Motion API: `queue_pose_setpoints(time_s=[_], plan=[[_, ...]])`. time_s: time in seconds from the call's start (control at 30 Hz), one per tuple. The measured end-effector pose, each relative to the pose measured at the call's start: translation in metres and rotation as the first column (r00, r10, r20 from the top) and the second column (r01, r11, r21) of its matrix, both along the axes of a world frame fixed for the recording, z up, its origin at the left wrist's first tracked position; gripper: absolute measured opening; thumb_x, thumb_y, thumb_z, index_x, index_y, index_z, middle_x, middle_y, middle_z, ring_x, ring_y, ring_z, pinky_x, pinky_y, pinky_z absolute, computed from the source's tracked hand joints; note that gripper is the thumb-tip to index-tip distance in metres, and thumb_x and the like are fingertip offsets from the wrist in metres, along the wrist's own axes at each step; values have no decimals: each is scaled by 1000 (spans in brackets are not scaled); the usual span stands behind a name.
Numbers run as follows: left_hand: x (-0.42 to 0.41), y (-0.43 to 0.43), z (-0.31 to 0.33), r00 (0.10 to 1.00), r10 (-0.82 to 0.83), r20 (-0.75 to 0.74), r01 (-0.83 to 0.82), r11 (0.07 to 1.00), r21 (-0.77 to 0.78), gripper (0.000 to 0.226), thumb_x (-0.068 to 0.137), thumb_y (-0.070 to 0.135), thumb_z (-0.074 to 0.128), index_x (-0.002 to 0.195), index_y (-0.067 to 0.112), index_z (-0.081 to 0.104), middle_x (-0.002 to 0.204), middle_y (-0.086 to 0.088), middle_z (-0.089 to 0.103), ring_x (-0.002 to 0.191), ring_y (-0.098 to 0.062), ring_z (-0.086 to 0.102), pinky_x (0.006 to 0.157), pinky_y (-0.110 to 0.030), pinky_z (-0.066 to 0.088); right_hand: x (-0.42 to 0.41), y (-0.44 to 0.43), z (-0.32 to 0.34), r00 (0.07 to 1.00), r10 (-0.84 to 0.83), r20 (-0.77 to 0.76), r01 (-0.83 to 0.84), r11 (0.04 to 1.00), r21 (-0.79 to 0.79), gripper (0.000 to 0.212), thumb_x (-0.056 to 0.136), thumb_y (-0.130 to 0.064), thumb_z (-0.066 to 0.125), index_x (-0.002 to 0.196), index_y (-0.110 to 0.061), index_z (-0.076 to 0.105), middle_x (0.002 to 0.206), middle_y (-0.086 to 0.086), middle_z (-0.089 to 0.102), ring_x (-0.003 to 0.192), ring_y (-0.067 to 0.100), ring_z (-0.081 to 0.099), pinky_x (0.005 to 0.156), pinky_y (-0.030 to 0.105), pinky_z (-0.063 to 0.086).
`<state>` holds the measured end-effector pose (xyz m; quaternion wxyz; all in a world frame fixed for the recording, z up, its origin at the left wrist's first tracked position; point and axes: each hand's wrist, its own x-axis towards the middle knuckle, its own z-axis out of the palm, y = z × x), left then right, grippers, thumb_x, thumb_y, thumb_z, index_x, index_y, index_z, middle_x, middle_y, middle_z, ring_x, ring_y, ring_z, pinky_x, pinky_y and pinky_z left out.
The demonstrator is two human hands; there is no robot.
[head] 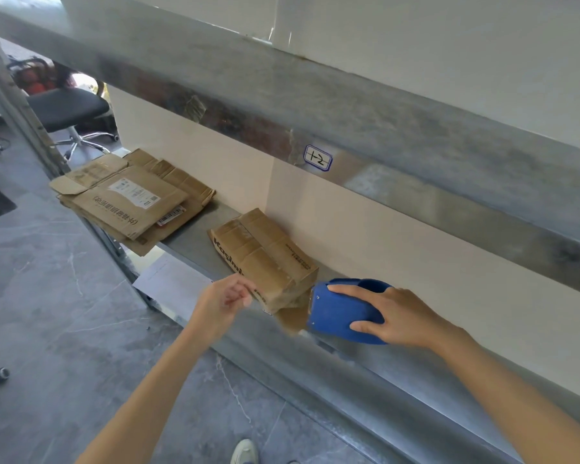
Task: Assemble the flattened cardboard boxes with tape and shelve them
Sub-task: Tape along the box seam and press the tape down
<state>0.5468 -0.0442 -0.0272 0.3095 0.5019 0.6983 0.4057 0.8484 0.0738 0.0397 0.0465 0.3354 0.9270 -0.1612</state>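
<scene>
Right hand: clamped over the blue tape dispenser, fingers spread across its top.
Left hand: fingers curled at the box's near edge; grip or mere touch, cannot tell.
Box: small, closed, creased brown cardboard with a glossy taped seam; it lies on the metal shelf, just beside the dispenser.
Box writing: black "Kosimi", the rest hidden.
Shelf tag: handwritten "1-2".
Flattened cardboard: stacked further left, with a white shipping label and a barcode sticker.
</scene>
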Motion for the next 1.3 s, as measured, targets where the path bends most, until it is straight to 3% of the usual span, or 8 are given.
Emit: queue_pose_setpoints(time_s=[0.13, 0.23, 0.33, 0.53, 0.9, 1.0, 1.13, 1.3], plan=[[4, -2, -1, 999, -28, -40, 30, 998, 55, 34, 90, -8, 62, 98, 24, 70, 88, 9, 68, 78, 3, 64, 83, -17, 54, 0, 3, -5, 999, -31, 8, 31, 999, 20, 72, 95, -54, 51, 131, -76, -7, 90, -9, 64, 82, 15, 51, 79, 27, 43], [7, 4, -5, 997, -39, -60, 45, 994, 103, 35, 88, -7, 65, 112, 17, 70, 121, 10, 58, 80, -6, 66, 81, -17, 53, 0, 7, -8, 999, -39, 13, 39, 998, 45, 71, 96, -54, 50, 133, -73, -8, 95, -7, 66, 86, 16, 53, 85, 30, 46], [9, 8, -13, 992, -72, -108, 85, 989, 119, 42, 88, -13, 60, 119, 15, 68, 134, 10, 54, 83, -13, 65, 80, -20, 53, 1, 10, -9, 999, -46, 29, 44, 998, 52, 71, 96, -54, 49, 133, -72, -8, 96, -8, 66, 88, 17, 53, 86, 31, 46], [9, 11, -32, 975, -105, -194, 138, 976, 168, 42, 90, -10, 58, 120, 18, 68, 130, 10, 61, 89, 3, 60, 78, -8, 44, 1, 13, -11, 999, -33, 39, 30, 997, 68, 72, 95, -55, 49, 133, -73, -10, 85, -13, 57, 82, 14, 51, 81, 27, 45], [18, 15, -61, 966, -26, -256, 101, 954, 283, 38, 95, -8, 53, 127, 10, 65, 123, 8, 57, 101, -1, 58, 94, -10, 42, -4, 15, -19, 996, -58, 75, 50, 993, 105, 77, 95, -57, 48, 129, -75, -18, 62, -16, 42, 59, 6, 41, 67, 25, 36], [12, 17, -66, 962, -59, -268, 139, 946, 292, 35, 96, -3, 53, 125, 12, 66, 120, 9, 58, 103, -4, 59, 90, -24, 48, -5, 14, -19, 994, -71, 84, 60, 990, 126, 75, 95, -56, 48, 133, -72, -15, 58, -14, 38, 54, 3, 35, 65, 25, 35], [-4, 25, -69, 866, -33, -499, 216, 924, 314, 29, 93, 7, 61, 117, 20, 71, 109, 12, 66, 95, -13, 51, 79, -35, 45, -8, 13, -19, 993, -78, 83, 66, 987, 145, 74, 95, -56, 50, 136, -70, -10, 55, -13, 35, 51, 3, 34, 64, 24, 33], [-18, 41, -66, 806, -113, -581, 376, 857, 353, 26, 87, 3, 69, 109, 17, 73, 104, 8, 68, 124, -18, 54, 110, -33, 33, -7, 15, -18, 992, -88, 95, 72, 985, 159, 77, 94, -58, 48, 129, -76, -17, 52, -10, 38, 51, 4, 35, 62, 23, 30]])
